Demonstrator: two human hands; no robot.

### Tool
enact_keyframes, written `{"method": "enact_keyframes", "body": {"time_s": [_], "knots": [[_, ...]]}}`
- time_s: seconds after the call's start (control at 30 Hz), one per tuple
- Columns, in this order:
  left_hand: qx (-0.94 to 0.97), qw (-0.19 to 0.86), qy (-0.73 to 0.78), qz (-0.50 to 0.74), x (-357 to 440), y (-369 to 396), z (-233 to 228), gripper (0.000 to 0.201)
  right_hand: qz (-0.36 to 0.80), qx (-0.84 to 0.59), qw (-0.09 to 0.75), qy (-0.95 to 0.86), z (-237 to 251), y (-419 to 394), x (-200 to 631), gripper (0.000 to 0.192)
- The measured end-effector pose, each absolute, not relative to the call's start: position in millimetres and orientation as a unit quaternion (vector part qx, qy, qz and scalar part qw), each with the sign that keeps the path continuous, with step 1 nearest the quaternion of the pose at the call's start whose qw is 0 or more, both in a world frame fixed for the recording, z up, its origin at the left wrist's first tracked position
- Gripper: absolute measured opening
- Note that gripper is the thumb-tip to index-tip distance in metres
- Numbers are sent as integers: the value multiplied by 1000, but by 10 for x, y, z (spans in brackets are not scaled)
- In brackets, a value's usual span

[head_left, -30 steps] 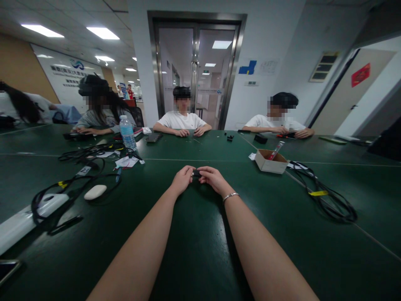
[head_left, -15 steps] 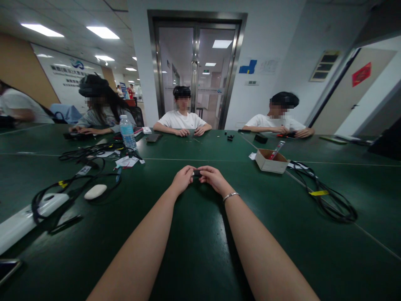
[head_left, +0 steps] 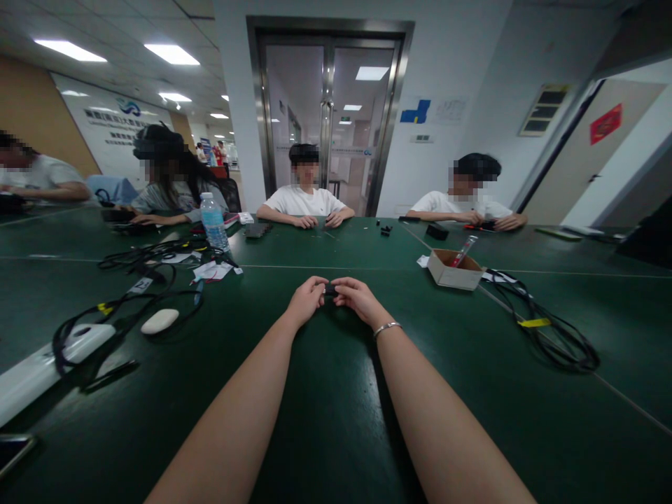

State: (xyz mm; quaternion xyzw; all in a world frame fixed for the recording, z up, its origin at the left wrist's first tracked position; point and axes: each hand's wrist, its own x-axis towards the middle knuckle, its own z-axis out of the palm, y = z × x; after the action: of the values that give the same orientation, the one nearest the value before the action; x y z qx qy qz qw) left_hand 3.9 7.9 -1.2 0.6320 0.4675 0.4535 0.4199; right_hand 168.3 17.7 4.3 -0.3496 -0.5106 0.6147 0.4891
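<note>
Both my arms reach forward over the dark green table (head_left: pixel 325 392). My left hand (head_left: pixel 306 301) pinches one end of a small black piece (head_left: pixel 330 289), and a tiny pale or metallic bit shows by its fingertips. My right hand (head_left: pixel 357 297), with a silver bangle (head_left: pixel 387 329) at the wrist, grips the other end. The fingers cover most of the piece, so its exact kind cannot be made out. It is held just above or on the tabletop; which one is not clear.
On the left are a water bottle (head_left: pixel 214 222), tangled black cables (head_left: pixel 152 280), a white mouse (head_left: pixel 160 321) and a white power strip (head_left: pixel 52 364). At right stand a small cardboard box (head_left: pixel 456 276) and a coiled cable (head_left: pixel 556 339). Several people sit across the table.
My hands and the black piece stay almost where they were. At the far left, a person in white has shifted, with the head now in view.
</note>
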Motion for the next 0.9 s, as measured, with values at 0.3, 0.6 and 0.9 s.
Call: {"method": "enact_keyframes", "body": {"time_s": [0.3,0.6,0.9], "knots": [[643,396,471,456,37,98,-39,27,614,-357,489,-507,32,188,1682,15],[627,409,477,460,49,80,-10,30,614,-356,490,-506,43,179,1678,15],[641,387,485,453,42,59,12,31,613,-354,493,-506,48,174,1676,14]]}}
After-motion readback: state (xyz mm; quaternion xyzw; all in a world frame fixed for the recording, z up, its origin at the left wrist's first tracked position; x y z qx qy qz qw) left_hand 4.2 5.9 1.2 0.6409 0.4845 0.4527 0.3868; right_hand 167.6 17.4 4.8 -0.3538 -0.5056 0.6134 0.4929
